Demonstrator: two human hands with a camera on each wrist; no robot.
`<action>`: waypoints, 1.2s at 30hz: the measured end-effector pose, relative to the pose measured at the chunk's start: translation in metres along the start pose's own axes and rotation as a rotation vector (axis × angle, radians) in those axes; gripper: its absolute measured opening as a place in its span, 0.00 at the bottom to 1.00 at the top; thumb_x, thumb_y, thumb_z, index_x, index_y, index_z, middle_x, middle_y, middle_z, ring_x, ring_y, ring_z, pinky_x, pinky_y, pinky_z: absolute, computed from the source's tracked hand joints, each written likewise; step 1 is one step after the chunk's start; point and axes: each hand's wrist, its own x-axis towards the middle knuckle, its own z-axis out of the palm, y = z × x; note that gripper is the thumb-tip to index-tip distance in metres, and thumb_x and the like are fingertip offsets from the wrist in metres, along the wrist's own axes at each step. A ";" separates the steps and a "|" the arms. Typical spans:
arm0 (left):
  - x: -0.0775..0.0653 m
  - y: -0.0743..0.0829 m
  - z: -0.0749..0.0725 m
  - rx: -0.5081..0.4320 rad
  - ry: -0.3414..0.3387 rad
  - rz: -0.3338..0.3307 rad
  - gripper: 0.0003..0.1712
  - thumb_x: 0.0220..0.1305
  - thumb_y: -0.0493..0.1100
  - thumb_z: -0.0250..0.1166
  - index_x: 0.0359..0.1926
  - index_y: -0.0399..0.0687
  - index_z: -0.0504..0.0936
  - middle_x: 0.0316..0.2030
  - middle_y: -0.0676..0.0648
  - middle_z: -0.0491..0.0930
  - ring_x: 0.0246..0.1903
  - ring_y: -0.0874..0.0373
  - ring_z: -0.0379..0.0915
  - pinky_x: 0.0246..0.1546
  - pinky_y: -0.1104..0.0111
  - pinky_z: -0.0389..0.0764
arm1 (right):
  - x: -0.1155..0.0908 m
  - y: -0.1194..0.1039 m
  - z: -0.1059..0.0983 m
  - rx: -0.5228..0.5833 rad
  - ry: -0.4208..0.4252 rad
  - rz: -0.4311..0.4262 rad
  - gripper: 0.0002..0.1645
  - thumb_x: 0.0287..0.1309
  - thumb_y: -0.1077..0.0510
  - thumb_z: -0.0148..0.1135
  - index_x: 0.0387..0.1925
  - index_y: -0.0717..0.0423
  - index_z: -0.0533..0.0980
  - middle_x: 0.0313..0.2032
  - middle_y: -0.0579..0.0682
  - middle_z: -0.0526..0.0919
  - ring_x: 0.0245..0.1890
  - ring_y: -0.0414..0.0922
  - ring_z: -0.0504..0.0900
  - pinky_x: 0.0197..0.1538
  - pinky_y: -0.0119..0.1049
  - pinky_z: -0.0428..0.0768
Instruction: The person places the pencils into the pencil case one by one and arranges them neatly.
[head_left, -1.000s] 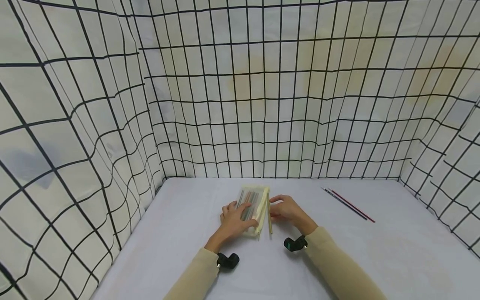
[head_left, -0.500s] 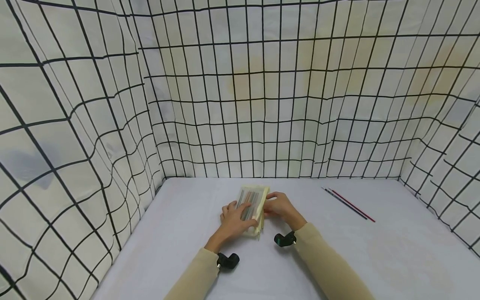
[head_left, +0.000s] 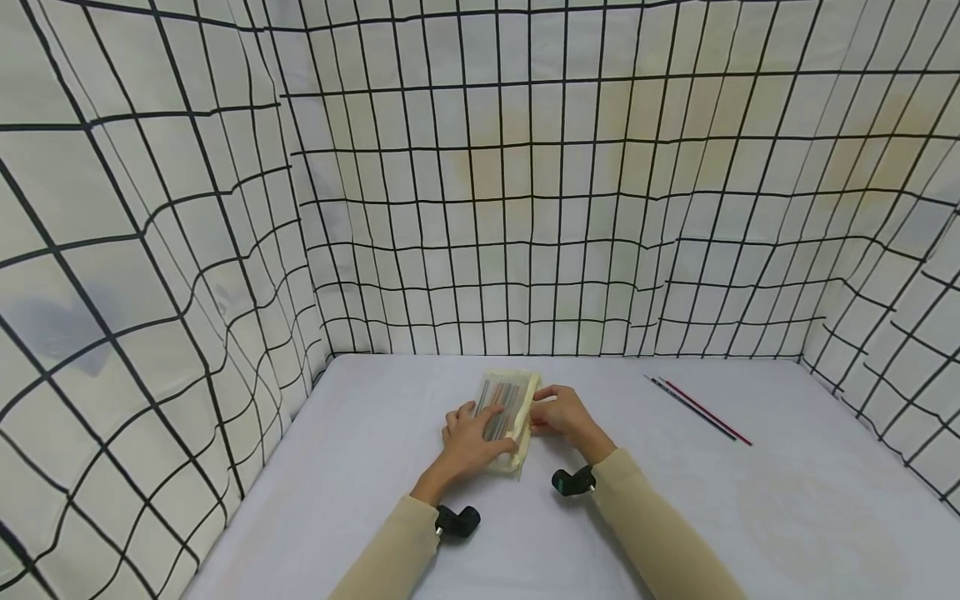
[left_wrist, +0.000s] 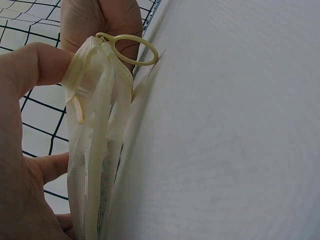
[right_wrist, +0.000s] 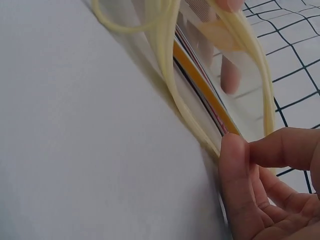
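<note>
A cream, see-through mesh zip pouch (head_left: 501,404) lies on the table with several slim sticks inside. My left hand (head_left: 467,442) holds it, thumb on the near side and fingers spread over its top. The left wrist view shows the pouch's zip edge (left_wrist: 102,100) and a cream pull ring (left_wrist: 137,50). My right hand (head_left: 566,417) is at the opening on the right side. Between its thumb and index finger it pinches the end of a slim yellow stick (right_wrist: 202,82). Most of that stick lies within the pouch, alongside dark and red ones.
Two long, thin sticks, one black (head_left: 693,408) and one dark red (head_left: 708,412), lie side by side at the right of the white table (head_left: 360,500). Their pale far tips look brush-like. A black grid net (head_left: 555,200) over pale cloth surrounds the table's back and sides.
My right hand has moved left to the pouch, and the yellow stick has gone from beside it into the opening. The left hand has stayed in place on the pouch.
</note>
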 end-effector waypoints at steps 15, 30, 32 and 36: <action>0.000 -0.002 0.000 -0.010 0.006 0.004 0.46 0.49 0.61 0.69 0.71 0.55 0.74 0.73 0.28 0.57 0.66 0.34 0.50 0.63 0.39 0.56 | -0.004 0.001 -0.046 -0.186 0.005 -0.075 0.20 0.63 0.64 0.62 0.57 0.64 0.75 0.37 0.56 0.86 0.30 0.43 0.85 0.36 0.35 0.85; -0.001 -0.001 0.000 -0.031 -0.007 0.020 0.46 0.50 0.62 0.69 0.71 0.54 0.73 0.74 0.28 0.55 0.67 0.34 0.49 0.64 0.39 0.54 | -0.010 0.016 -0.119 -0.436 -0.009 -0.310 0.20 0.67 0.61 0.60 0.58 0.64 0.75 0.41 0.57 0.83 0.32 0.45 0.83 0.37 0.38 0.84; -0.001 -0.001 -0.001 -0.033 -0.011 0.020 0.45 0.52 0.61 0.69 0.71 0.55 0.73 0.74 0.28 0.55 0.68 0.34 0.48 0.64 0.39 0.54 | -0.010 0.018 -0.127 -0.464 -0.002 -0.334 0.20 0.66 0.62 0.60 0.57 0.64 0.75 0.41 0.58 0.82 0.32 0.45 0.83 0.35 0.38 0.83; -0.001 -0.002 -0.001 -0.032 -0.020 0.022 0.44 0.54 0.60 0.69 0.71 0.55 0.73 0.75 0.29 0.54 0.68 0.35 0.48 0.65 0.39 0.53 | -0.010 0.023 -0.141 -0.520 0.019 -0.380 0.20 0.65 0.63 0.59 0.57 0.65 0.75 0.42 0.59 0.82 0.30 0.45 0.82 0.32 0.37 0.82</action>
